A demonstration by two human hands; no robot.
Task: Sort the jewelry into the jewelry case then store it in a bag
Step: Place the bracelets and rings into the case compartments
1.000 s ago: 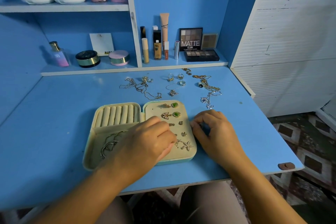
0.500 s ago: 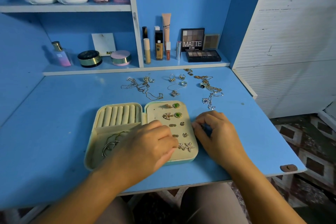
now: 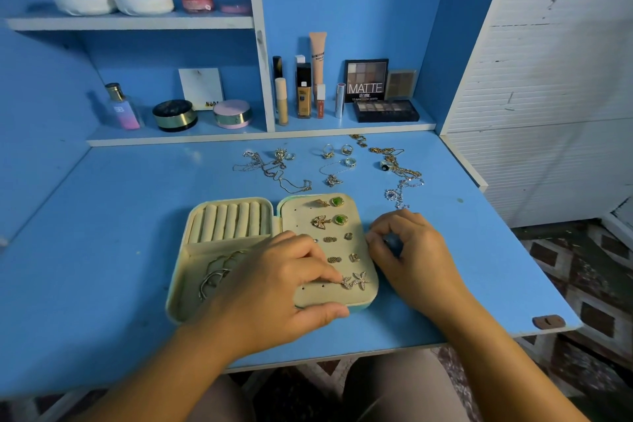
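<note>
Nearest the front edge of the table, the left hand is curled over the open jewelry case, fingertips set on a starfish earring and thumb laid along its front rim; a pinch cannot be told. Just right of the case the right hand is held with thumb and fingertips drawn together, anything between them too small to see. Bare table is left on both sides, with loose necklaces and rings strewn beyond.

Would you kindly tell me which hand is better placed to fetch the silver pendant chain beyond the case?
Likely the right: the right hand sits just short of the silver pendant chain, while the left hand is gripping the case.
</note>
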